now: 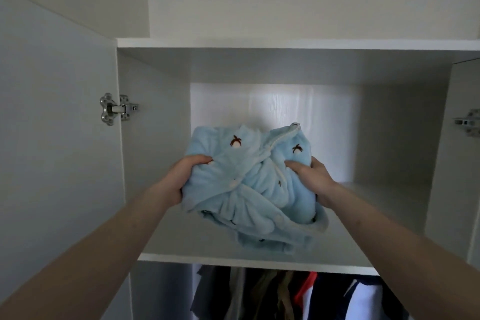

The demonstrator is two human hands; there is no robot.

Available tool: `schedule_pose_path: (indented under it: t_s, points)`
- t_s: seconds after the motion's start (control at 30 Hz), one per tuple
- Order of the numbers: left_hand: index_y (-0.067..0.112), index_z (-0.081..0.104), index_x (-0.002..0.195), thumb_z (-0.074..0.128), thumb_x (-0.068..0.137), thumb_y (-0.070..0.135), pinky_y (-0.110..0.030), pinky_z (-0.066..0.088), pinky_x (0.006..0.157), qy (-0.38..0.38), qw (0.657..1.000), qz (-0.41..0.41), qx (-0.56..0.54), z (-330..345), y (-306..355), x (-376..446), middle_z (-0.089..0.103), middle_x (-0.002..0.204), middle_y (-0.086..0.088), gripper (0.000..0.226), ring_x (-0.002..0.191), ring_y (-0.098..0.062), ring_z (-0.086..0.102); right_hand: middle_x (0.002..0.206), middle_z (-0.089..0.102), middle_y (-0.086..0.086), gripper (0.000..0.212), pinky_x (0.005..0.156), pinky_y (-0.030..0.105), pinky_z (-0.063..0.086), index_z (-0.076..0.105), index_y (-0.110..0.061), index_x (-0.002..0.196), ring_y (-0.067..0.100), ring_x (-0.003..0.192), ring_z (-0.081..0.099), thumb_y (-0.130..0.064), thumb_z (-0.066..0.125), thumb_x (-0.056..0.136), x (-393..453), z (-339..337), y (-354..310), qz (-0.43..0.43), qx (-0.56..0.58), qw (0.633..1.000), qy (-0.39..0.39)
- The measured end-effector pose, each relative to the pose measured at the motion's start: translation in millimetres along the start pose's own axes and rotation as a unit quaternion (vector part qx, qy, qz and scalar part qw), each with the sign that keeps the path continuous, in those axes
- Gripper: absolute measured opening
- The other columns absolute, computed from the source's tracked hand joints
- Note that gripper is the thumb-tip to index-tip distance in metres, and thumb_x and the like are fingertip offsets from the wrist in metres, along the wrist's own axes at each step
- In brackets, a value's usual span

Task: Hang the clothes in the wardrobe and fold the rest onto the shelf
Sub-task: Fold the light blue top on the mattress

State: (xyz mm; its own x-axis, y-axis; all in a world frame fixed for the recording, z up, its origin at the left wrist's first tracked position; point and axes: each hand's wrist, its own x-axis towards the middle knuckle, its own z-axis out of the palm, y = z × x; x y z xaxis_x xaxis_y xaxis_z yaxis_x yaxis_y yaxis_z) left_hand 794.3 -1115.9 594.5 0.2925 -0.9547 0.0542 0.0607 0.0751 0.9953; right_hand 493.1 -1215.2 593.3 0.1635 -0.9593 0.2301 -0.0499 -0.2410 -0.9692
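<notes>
Head view: the 2 hands clamp a folded light-blue fleece garment (255, 182) from either side, the left hand (181, 179) curled round its left edge, the right hand (313, 179) round its right edge, thumbs on top. The bundle's long axis runs left to right between them, directly ahead, over the front half of the shelf (259, 260); whether its underside already touches the board I cannot tell. Both hands sit equally near. Hanging clothes (298, 293) show below.
</notes>
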Motion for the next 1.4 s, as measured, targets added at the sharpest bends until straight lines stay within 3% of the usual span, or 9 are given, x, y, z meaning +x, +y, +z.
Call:
schedule_pose_path:
  t_s: [0.13,0.27,0.4,0.5,0.63,0.77,0.9,1.0,1.4]
  points:
    - [0.010,0.077,0.109,0.077,0.078,0.039,-0.029,0.057,0.062,-0.004,1.000,-0.019,0.007,-11,-16,56,0.078,0.101,-0.013,0.042,0.081,-0.027,0.077,0.106,0.075,0.002,0.036,0.067,0.030,0.059,0.066,-0.024,0.114,0.022,0.092,0.073,-0.036,0.081,0.083,41,19,24,0.020,-0.010,1.000,0.009]
    - [0.010,0.074,0.116,0.077,0.080,0.042,-0.036,0.059,0.071,0.009,0.997,-0.060,0.045,-23,-43,108,0.078,0.100,-0.013,0.049,0.088,-0.031,0.076,0.110,0.073,0.009,0.045,0.074,0.036,0.060,0.064,-0.014,0.121,0.027,0.095,0.071,-0.036,0.078,0.085,79,42,53,0.070,-0.057,0.996,-0.006]
    - [0.005,0.056,0.138,0.081,0.074,0.050,-0.050,0.058,0.093,0.052,0.992,-0.089,0.077,-33,-73,145,0.067,0.125,-0.019,0.082,0.106,-0.038,0.068,0.120,0.067,0.016,0.046,0.096,0.050,0.056,0.060,-0.010,0.126,0.033,0.106,0.065,-0.038,0.070,0.090,105,61,90,0.104,-0.099,0.990,0.008]
    - [0.005,0.038,0.151,0.077,0.063,0.060,-0.052,0.052,0.102,0.107,0.986,-0.073,0.108,-33,-77,151,0.053,0.143,-0.019,0.111,0.120,-0.040,0.059,0.138,0.057,0.017,0.070,0.104,0.053,0.051,0.044,-0.013,0.148,0.037,0.119,0.059,-0.047,0.065,0.090,111,63,100,0.141,-0.108,0.984,0.029]
    - [0.015,0.050,0.145,0.065,0.087,0.048,-0.046,0.046,0.107,0.217,0.905,0.198,0.307,-22,-75,132,0.051,0.147,-0.012,0.069,0.127,-0.033,0.053,0.166,0.020,0.012,0.079,0.118,0.054,0.033,0.023,-0.028,0.161,0.040,0.147,0.032,-0.055,0.056,0.094,96,60,94,0.086,-0.265,0.958,0.063]
    - [0.027,0.064,0.131,0.052,0.089,0.060,-0.042,0.037,0.115,0.088,0.830,0.390,0.389,-1,-95,98,0.053,0.146,0.003,0.055,0.135,-0.020,0.047,0.168,0.018,-0.004,0.068,0.124,0.050,0.023,0.033,-0.040,0.156,0.021,0.154,0.019,-0.066,0.046,0.095,39,68,90,-0.142,-0.336,0.931,-0.005]
    - [0.042,0.016,0.160,0.036,0.084,0.087,-0.051,-0.004,0.126,0.010,0.721,0.368,0.586,9,-142,86,0.002,0.170,0.011,0.090,0.157,-0.017,-0.006,0.165,-0.010,-0.028,0.079,0.126,0.050,-0.002,0.005,-0.059,0.154,0.007,0.155,-0.011,-0.090,0.013,0.083,-5,79,120,-0.193,-0.477,0.854,-0.076]
    - [0.040,-0.012,0.159,0.034,0.088,0.082,-0.055,-0.018,0.121,0.005,0.673,0.348,0.653,7,-161,95,-0.027,0.166,0.008,0.095,0.152,-0.021,-0.029,0.165,-0.018,-0.026,0.069,0.125,0.054,-0.001,-0.010,-0.059,0.152,0.017,0.157,-0.008,-0.078,0.020,0.093,6,84,142,-0.188,-0.527,0.823,-0.094]
    - [0.036,-0.030,0.150,0.031,0.097,0.068,-0.059,-0.026,0.115,0.021,0.659,0.258,0.706,-7,-171,199,-0.041,0.159,0.000,0.086,0.148,-0.029,-0.035,0.170,-0.001,-0.017,0.071,0.122,0.057,0.005,0.006,-0.049,0.160,0.024,0.157,0.008,-0.066,0.038,0.098,129,127,180,-0.186,-0.535,0.818,-0.096]
